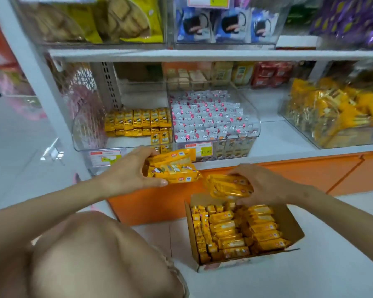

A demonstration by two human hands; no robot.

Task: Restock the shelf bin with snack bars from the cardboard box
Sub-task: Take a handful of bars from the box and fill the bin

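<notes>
L hand (128,171) & R hand (262,184) each clamp stacked bars (172,168); loose stacks may slip short of bin (125,145).

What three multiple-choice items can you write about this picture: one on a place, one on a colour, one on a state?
1. Where is the cardboard box?
A. On the shelf.
B. On the floor, before the orange shelf base.
C. On the person's knee.

2. What colour are the snack bars in the box?
A. Yellow.
B. Green.
C. Blue.

3. What is the left hand doing?
A. Lying flat on the floor.
B. Hanging empty.
C. Gripping a bundle of bars.

Answers:
1 B: it stands on the pale floor, below the shelf bin.
2 A: every wrapper seen in it is yellow.
3 C: its fingers curl round the yellow bundle.
</notes>
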